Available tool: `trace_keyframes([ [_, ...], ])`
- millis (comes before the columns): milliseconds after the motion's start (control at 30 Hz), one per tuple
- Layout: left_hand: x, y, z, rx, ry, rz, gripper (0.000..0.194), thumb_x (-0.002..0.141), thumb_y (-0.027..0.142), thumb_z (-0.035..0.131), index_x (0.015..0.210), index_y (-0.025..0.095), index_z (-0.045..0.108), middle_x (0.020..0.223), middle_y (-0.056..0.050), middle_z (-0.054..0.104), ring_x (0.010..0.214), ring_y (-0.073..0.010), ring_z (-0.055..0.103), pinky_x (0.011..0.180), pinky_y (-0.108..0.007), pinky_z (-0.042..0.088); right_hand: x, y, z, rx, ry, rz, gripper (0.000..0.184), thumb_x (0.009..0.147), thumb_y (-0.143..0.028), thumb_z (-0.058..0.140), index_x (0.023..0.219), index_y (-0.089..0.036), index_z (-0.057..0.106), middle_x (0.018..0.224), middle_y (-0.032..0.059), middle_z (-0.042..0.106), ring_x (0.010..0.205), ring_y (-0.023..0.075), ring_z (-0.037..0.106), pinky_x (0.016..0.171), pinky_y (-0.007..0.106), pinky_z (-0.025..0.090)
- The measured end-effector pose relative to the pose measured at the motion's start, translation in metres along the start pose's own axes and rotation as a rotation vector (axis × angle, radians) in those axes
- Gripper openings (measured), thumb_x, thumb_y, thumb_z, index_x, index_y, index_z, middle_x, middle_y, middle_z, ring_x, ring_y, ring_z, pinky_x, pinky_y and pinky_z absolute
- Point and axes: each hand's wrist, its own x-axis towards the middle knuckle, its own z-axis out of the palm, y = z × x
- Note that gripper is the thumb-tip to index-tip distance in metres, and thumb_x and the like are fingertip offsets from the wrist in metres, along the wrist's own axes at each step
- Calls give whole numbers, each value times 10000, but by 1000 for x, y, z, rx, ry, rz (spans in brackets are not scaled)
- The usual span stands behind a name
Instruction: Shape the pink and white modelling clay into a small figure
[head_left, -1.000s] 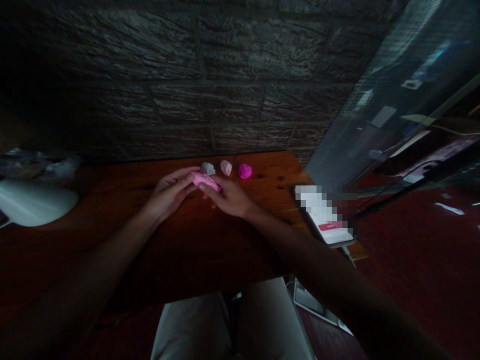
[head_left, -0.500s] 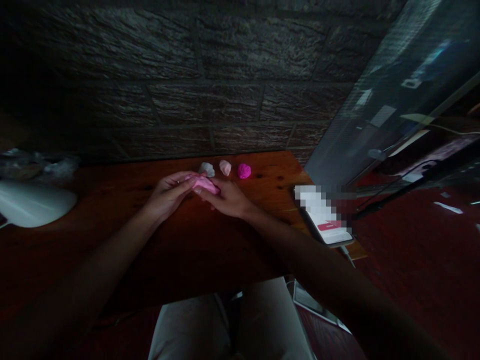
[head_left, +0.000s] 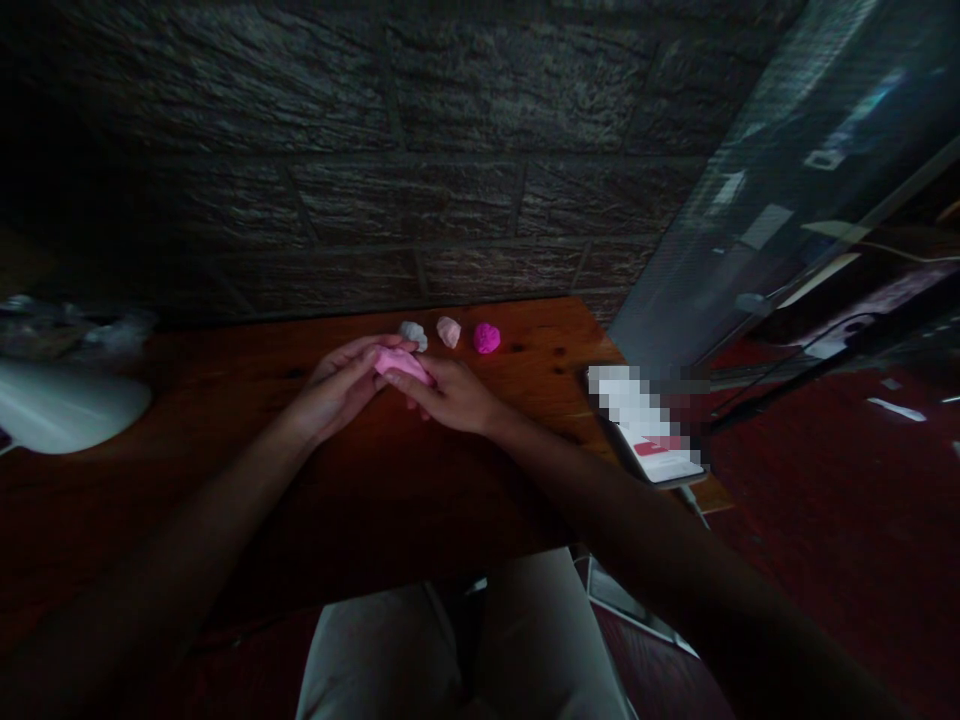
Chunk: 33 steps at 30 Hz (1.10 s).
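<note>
A piece of pink modelling clay (head_left: 403, 363) is held between both hands above the wooden table (head_left: 525, 395). My left hand (head_left: 341, 385) grips its left end, thumb along the top. Around the right end close the fingers of my right hand (head_left: 457, 395), its thumb pressed on the near side. The undersides of the clay and some fingertips are hidden. Just beyond the hands sit three small lumps of clay in a row: a white one (head_left: 412, 336), partly behind my left fingers, a pale pink one (head_left: 448, 332) and a bright magenta one (head_left: 487, 338).
A phone (head_left: 649, 425) with a cable lies at the table's right edge. On the left stand a white rounded object (head_left: 71, 405) and crumpled clear plastic (head_left: 112, 335). The dark brick wall (head_left: 465, 200) rises behind the table, and my legs (head_left: 390, 650) are below its front edge.
Both hands keep hold of the pink clay while fingers and thumbs shift over it. Its outline has altered slightly between them. The three lumps stay in their row.
</note>
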Motion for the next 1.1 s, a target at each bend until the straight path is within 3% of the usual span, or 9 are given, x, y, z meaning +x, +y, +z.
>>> trace_keyframes([
  [133, 0, -1, -3, 0, 0, -9, 296, 708, 449, 917, 915, 258, 827, 1029, -77, 809, 975, -224, 748, 890, -332, 619, 0, -1, 1, 42, -28, -4, 276, 1036, -411, 572, 1100, -151, 642, 742, -39, 638, 531, 67, 579, 579, 212, 474],
  [367, -2, 0, -1, -25, -71, -7, 334, 712, 343, 924, 1017, 266, 814, 1192, -84, 775, 1061, -246, 729, 930, -366, 610, 2, -2, 2, 170, -8, 35, 289, 1047, -419, 546, 924, -168, 621, 670, -53, 607, 510, 68, 543, 547, 217, 456],
  [733, -1, 4, -2, -23, -49, 5, 259, 723, 381, 928, 923, 258, 819, 950, -41, 807, 861, -180, 743, 757, -271, 624, 5, -6, 2, 449, -108, 197, 319, 1061, -444, 528, 935, -173, 639, 700, -16, 673, 527, 75, 551, 499, 194, 440],
  [933, -1, 5, -3, -10, -34, -38, 266, 700, 372, 941, 898, 247, 814, 876, -30, 789, 744, -152, 720, 636, -234, 607, 2, -12, 0, 438, -186, 205, 383, 1062, -448, 520, 829, -169, 642, 678, -18, 667, 526, 76, 528, 548, 211, 462],
  [1100, 0, 3, -2, -12, -39, -42, 306, 737, 395, 913, 985, 250, 806, 967, -54, 803, 827, -189, 742, 708, -287, 628, 3, -8, 1, 401, -100, 219, 309, 1029, -437, 587, 888, -173, 665, 709, -22, 670, 547, 72, 538, 524, 202, 445],
])
